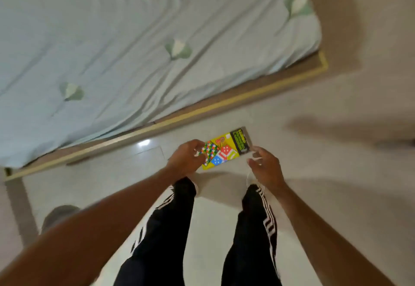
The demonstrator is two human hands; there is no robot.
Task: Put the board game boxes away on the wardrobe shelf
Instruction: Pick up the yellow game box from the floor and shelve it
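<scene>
Yellow board game box (226, 150) being held over the floor (314, 117) beside the bed (134, 49), one end being gripped by the left hand (186, 157). The right hand (266, 166) is curled at the other end, its grip indeterminable. Both ends are best clasped and the box kept level for carrying.
</scene>
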